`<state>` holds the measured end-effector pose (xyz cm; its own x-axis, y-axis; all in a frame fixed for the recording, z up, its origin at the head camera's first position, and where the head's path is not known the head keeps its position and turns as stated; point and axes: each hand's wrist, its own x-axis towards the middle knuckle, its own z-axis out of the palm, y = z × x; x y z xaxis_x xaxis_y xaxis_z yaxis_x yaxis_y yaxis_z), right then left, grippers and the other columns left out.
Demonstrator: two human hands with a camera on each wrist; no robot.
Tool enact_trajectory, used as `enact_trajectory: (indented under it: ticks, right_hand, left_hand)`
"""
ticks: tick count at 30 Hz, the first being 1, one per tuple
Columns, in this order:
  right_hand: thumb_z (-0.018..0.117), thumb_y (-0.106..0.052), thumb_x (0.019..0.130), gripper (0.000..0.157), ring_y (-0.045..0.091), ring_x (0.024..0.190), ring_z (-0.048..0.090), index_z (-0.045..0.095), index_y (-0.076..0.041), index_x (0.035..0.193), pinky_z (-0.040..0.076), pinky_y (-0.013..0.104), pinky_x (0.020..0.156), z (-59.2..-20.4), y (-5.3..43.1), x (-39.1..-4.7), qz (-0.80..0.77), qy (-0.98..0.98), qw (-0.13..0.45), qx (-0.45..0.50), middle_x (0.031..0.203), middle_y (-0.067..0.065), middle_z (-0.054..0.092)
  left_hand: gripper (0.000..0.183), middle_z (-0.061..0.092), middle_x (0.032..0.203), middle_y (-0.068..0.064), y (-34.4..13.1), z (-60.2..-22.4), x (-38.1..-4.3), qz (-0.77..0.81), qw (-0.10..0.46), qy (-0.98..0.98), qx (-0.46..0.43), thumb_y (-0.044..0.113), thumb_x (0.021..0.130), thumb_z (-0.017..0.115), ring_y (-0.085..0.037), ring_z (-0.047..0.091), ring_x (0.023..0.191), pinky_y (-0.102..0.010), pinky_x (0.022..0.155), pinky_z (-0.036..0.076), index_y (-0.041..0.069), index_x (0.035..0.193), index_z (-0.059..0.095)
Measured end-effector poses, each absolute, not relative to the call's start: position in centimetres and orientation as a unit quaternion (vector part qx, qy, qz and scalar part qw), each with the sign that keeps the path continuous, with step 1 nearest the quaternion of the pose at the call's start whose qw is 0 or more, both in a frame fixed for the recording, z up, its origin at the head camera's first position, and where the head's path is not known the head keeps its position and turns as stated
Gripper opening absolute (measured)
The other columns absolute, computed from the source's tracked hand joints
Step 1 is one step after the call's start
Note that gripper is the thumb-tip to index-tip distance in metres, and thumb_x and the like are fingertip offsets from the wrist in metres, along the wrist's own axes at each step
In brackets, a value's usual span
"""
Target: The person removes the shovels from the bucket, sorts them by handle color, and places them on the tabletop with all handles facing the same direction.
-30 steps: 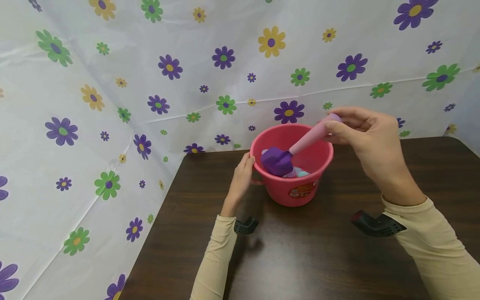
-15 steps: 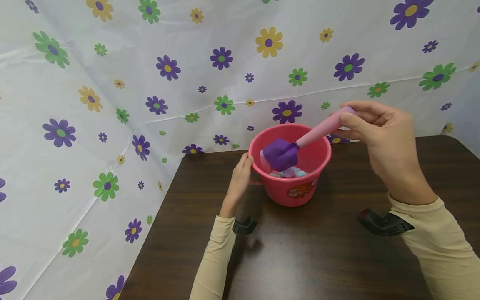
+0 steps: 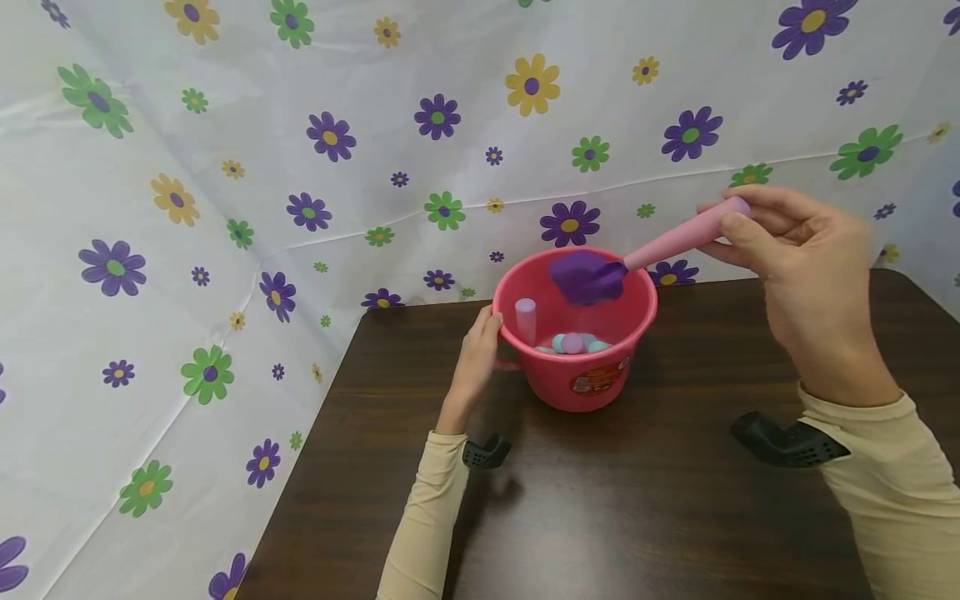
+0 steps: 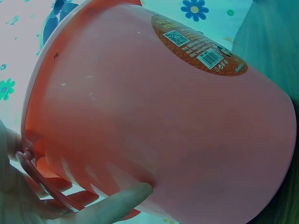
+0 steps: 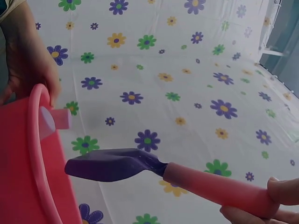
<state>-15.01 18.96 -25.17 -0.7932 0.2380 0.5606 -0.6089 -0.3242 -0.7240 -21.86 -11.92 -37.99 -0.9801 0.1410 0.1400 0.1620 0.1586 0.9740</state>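
A pink bucket (image 3: 551,383) with an oval label stands upright on the table. My left hand (image 3: 476,358) grips its left rim; in the left wrist view the thumb (image 4: 121,203) presses the outer wall beside the bucket's handle (image 4: 46,186). My right hand (image 3: 817,283) pinches the end of a toy shovel's pink handle (image 3: 678,239). The shovel's purple blade (image 3: 588,277) overlaps the bucket's mouth in the head view. In the right wrist view it points toward the rim. Inside the bucket, a pale pink handle-like rod (image 3: 526,323) stands against the left wall, near several small teal and pink pieces (image 3: 572,343).
The dark wooden table (image 3: 585,517) extends around the bucket. Behind and to the left hangs a white sheet printed with flowers (image 3: 360,75). Black wrist mounts (image 3: 787,442) stick out from both cream sleeves (image 3: 427,517).
My right hand has moved up and to the right, lifting the shovel's blade from low in the bucket to near its far rim. The rod and small pieces now show more. My left hand stays at the rim.
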Motion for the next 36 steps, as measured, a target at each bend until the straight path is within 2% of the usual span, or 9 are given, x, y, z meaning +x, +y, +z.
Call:
enact_trajectory:
  ticks: [11,17,25,32,36]
  right_hand:
    - [0.071,0.004,0.092,0.033,0.021,0.102,0.074,0.066,0.016,0.123,0.057,0.029,0.081,-25.6,20.2,-15.1,0.760,-0.549,0.310,0.158,0.112,0.020,0.072]
    - [0.068,0.002,0.094,0.030,0.019,0.103,0.074,0.067,0.014,0.122,0.057,0.027,0.083,-25.7,20.8,-15.1,0.749,-0.558,0.324,0.148,0.115,0.023,0.067]
    - [0.064,0.004,0.097,0.028,0.016,0.105,0.072,0.069,0.010,0.123,0.056,0.020,0.084,-26.2,21.2,-15.2,0.683,-0.611,0.381,0.122,0.114,0.016,0.070]
    - [0.061,0.003,0.099,0.026,0.019,0.106,0.070,0.071,0.007,0.123,0.055,0.017,0.089,-26.5,21.5,-15.3,0.631,-0.655,0.406,0.092,0.114,0.014,0.071]
    - [0.060,0.002,0.100,0.026,0.019,0.104,0.067,0.072,0.002,0.124,0.055,0.016,0.090,-26.6,21.7,-15.3,0.593,-0.686,0.416,0.066,0.116,0.014,0.071]
  left_hand:
    - [0.048,0.060,0.138,-0.015,-11.9,-37.8,-21.9,-0.632,0.009,-0.770,-0.091,0.034,0.109,0.040,-0.033,0.061,0.123,-0.060,0.074,0.062,0.009,0.150,0.046]
    - [0.049,0.059,0.138,-0.016,-11.9,-37.8,-21.9,-0.636,0.006,-0.766,-0.090,0.034,0.109,0.040,-0.034,0.061,0.124,-0.063,0.076,0.061,0.008,0.149,0.047]
    - [0.047,0.060,0.136,-0.015,-11.9,-37.9,-22.0,-0.635,0.007,-0.767,-0.096,0.034,0.110,0.039,-0.033,0.061,0.119,-0.061,0.076,0.061,0.009,0.148,0.048]
    - [0.046,0.062,0.134,-0.016,-11.9,-38.1,-22.0,-0.636,0.011,-0.765,-0.099,0.033,0.110,0.038,-0.033,0.063,0.116,-0.062,0.074,0.061,0.008,0.147,0.049]
    - [0.046,0.062,0.134,-0.016,-11.9,-38.1,-22.0,-0.634,0.013,-0.767,-0.098,0.033,0.109,0.038,-0.033,0.064,0.116,-0.058,0.071,0.063,0.009,0.147,0.049]
